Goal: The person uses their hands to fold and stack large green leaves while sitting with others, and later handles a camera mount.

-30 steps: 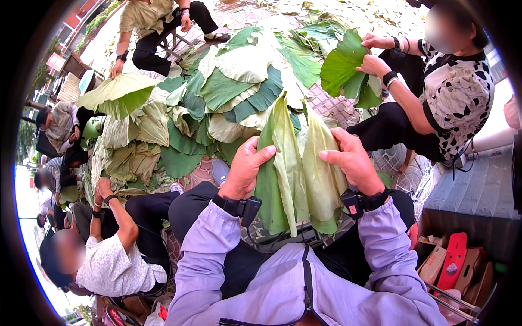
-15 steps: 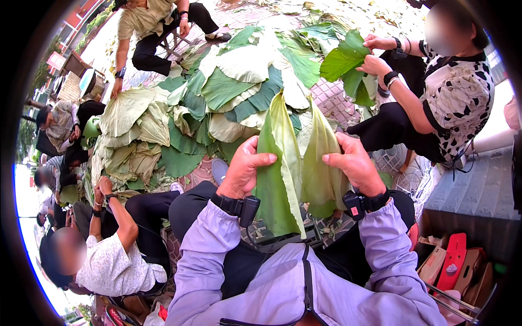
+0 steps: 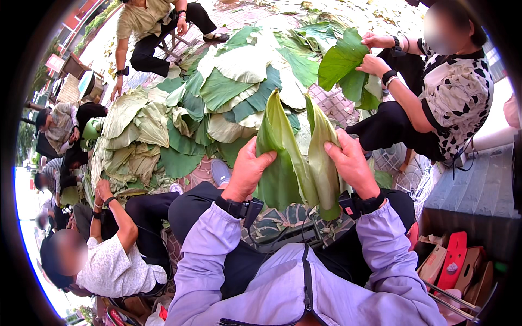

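Above my lap I hold a large, partly folded green lotus leaf (image 3: pixel 278 179) between both hands. My left hand (image 3: pixel 248 168) pinches its left side, thumb on top and fingers behind. On the paler right side, my right hand (image 3: pixel 353 163) grips in the same way. Two pointed tips of the leaf rise away from me, and its lower edge hangs between my wrists. Just beyond lies a big heap of lotus leaves (image 3: pixel 231 89), some dark green, others pale and wilted.
At right, a person (image 3: pixel 451 103) holds a green leaf (image 3: pixel 343 60). Another person (image 3: pixel 117 261) sits at left, and one (image 3: pixel 144 32) sits behind the heap. A cardboard box (image 3: pixel 473 271) with a red strip (image 3: pixel 452 261) stands at lower right, beside a grey surface (image 3: pixel 478 185).
The held leaf's lower edge has risen and its folds have closed in. My hands stay close to where they were. The far person's hand has come off the heap.
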`<state>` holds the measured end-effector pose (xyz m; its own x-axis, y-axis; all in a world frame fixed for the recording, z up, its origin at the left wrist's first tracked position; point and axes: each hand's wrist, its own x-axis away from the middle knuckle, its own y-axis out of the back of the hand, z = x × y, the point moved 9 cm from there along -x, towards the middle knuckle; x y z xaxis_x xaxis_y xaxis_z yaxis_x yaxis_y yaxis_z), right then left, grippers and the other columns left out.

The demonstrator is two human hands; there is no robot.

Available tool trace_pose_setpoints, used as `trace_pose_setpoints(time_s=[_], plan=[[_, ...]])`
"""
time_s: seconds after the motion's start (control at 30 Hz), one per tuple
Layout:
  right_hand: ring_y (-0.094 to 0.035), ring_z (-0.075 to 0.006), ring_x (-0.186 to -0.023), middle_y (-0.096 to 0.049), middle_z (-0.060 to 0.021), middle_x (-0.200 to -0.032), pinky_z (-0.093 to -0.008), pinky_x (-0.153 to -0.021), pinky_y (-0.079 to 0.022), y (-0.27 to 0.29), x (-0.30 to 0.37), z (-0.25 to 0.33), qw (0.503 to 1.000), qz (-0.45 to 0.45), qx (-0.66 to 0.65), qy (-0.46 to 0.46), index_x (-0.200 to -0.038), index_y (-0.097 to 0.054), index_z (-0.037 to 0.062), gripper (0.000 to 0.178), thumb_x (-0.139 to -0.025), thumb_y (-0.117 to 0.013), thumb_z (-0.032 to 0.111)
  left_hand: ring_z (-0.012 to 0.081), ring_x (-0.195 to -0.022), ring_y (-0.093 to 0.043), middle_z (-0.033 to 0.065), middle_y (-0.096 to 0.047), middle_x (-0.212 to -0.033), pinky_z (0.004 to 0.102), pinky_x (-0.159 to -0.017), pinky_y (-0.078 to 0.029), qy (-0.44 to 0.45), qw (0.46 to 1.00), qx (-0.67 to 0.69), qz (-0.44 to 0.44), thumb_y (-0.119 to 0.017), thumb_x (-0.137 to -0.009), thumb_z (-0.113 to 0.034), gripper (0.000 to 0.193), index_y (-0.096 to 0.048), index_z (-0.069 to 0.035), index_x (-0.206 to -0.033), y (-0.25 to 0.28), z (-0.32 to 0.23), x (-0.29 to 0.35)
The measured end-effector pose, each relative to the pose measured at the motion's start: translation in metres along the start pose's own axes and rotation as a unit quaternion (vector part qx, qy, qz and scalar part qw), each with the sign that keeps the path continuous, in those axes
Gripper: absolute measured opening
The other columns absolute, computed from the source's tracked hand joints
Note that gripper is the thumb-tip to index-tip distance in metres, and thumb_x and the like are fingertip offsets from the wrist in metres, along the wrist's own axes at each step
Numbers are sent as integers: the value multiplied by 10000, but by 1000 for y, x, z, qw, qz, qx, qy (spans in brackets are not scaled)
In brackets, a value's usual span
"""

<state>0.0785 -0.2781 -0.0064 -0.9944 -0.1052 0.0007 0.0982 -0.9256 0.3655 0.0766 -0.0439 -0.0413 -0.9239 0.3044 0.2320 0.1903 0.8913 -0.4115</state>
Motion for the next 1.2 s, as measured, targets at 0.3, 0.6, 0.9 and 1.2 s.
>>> trace_pose_setpoints(time_s=[0.3, 0.6, 0.9, 1.2], plan=[[-593, -461, -793, -597, -270, -863, -451, -719, -485, -1, 0, 10, 992, -79, 78, 55, -1065, -553, 2, 134, -997, -608, 104, 140, -1045, -662, 43, -687, -1215, 316, -947, -540, -50, 998, 32, -35, -594, -996, 18, 355, -587, -13, -1350, 5, 3, -1], [-532, -266, -712, -559, -159, -818, -370, -681, -466, 5, -1, 9, 991, -88, 94, 18, -1075, -576, -2, 113, -1004, -591, 85, 193, -1032, -704, 75, -697, -1201, 357, -924, -585, -44, 995, 77, -45, -626, -997, 1, 347, -573, -17, -1339, 16, 7, -4], [-618, -419, -728, -626, -242, -825, -427, -689, -491, 14, 1, 17, 989, -117, 80, 43, -1074, -573, 2, 117, -1009, -581, 99, 194, -1031, -698, 80, -701, -1213, 354, -936, -572, -69, 992, 55, -86, -626, -986, 23, 345, -590, -11, -1328, 27, -2, -4], [-578, -308, -703, -614, -204, -812, -384, -707, -494, 20, 3, 18, 991, -116, 58, 32, -1079, -572, -4, 109, -1014, -568, 84, 181, -1037, -686, 71, -707, -1192, 344, -944, -546, -71, 989, 75, -108, -617, -988, 10, 305, -611, -6, -1293, 37, -2, -6]])
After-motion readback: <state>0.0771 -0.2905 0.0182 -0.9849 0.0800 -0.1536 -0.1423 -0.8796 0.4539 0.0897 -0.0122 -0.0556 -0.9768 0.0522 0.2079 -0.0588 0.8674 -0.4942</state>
